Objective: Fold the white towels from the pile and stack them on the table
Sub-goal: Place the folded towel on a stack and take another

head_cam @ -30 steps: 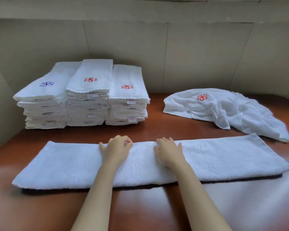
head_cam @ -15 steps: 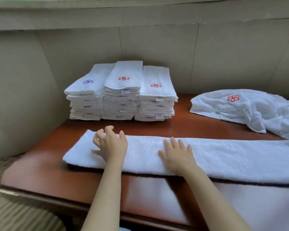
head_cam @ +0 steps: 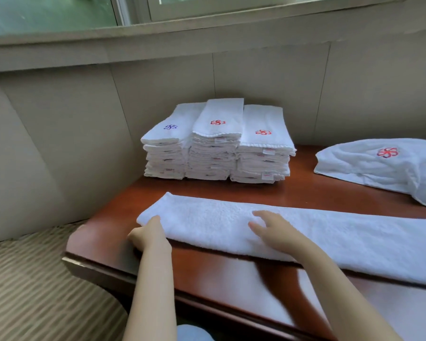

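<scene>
The long folded towel (head_cam: 330,232) lies across the counter (head_cam: 231,269), its left end grasped by the left grip (head_cam: 149,233), likely for folding over, while the right grip (head_cam: 273,230), released, lies flat pinning the middle.

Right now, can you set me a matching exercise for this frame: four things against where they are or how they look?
Things:
1 left hand
2 right hand
3 leftmost folded stack
4 loose pile

Descriptions:
A blue emblem on top
B crumpled, at the table's right
C at the long towel's left end
D fingers spread over the long towel

Pairs: 1-C, 2-D, 3-A, 4-B
</scene>
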